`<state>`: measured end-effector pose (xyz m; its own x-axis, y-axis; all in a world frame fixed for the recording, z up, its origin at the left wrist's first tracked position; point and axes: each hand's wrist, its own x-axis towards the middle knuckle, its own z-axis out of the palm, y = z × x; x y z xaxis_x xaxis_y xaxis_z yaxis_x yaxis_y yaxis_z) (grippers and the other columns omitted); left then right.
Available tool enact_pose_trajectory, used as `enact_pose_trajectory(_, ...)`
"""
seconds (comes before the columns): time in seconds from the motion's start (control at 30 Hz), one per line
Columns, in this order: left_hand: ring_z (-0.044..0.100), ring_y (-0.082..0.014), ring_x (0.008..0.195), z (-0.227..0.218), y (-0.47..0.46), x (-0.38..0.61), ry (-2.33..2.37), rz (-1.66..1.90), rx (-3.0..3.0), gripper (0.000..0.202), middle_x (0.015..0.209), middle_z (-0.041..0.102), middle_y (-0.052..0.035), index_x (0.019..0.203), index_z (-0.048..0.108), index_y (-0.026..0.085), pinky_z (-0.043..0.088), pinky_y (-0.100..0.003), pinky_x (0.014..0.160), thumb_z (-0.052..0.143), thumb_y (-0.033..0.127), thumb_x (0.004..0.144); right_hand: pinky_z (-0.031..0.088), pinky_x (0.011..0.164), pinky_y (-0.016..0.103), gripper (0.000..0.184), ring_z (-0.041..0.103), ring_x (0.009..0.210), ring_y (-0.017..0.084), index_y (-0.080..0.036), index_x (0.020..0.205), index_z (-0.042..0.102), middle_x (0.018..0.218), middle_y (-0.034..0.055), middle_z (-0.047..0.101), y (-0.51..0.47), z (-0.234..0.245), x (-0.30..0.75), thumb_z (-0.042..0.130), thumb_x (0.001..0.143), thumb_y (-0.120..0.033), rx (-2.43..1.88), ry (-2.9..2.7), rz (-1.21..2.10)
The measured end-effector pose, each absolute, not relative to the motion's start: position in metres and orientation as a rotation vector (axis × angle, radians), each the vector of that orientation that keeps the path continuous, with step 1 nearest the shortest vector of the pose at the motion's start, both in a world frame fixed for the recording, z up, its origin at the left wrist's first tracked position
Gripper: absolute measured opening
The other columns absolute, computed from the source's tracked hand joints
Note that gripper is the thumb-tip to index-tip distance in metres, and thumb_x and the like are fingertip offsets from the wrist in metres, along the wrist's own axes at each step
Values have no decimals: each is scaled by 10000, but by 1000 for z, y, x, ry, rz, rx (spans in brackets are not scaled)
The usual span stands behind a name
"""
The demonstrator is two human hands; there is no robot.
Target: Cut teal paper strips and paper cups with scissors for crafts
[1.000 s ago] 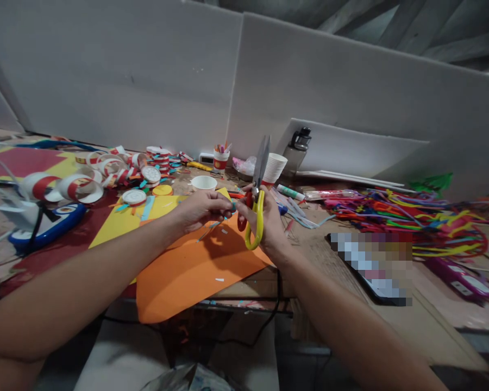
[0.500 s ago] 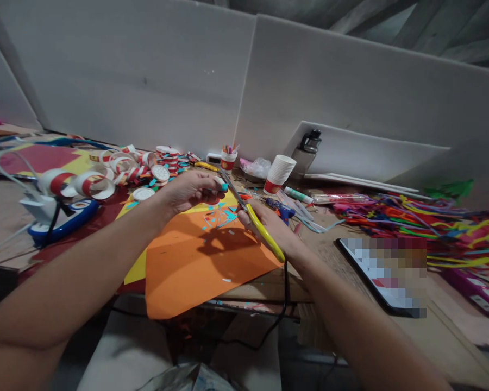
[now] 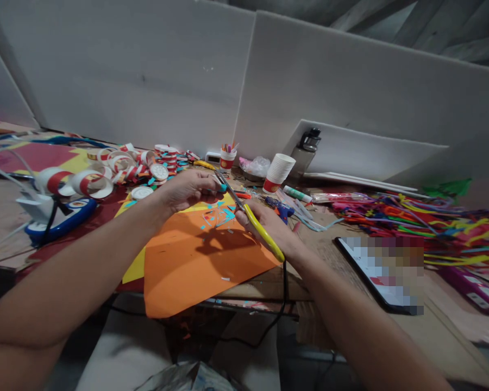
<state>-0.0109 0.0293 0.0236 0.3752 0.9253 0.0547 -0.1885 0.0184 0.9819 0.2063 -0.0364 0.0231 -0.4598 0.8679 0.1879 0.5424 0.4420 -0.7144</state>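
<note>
Above the far edge of the orange sheet (image 3: 187, 266), your left hand (image 3: 191, 191) pinches a small teal piece (image 3: 223, 188) between thumb and fingers. Over the sheet's far right part, your right hand (image 3: 274, 224) is wrapped around the yellow-handled scissors (image 3: 263, 232), blades pointing toward that piece; whether they touch it, you cannot tell. The piece looks light, thin and easily creased, so a gentle hold at its very edge should suit it. The scissors look stiff and heavier, best gripped by the loops, well behind the blades.
</note>
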Motion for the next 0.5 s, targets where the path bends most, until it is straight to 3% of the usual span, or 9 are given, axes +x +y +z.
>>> enact_pose_trajectory(0.5,646,-145,733,24,30,-13,809,987,1229,107,790,675,-68,699,671,103,541,-332,793,719,122,606,295,573,261,431,410,644,124,-197,750,493,706,-15,468,-38,25,207,520,871,-610,-1230,-2200,677)
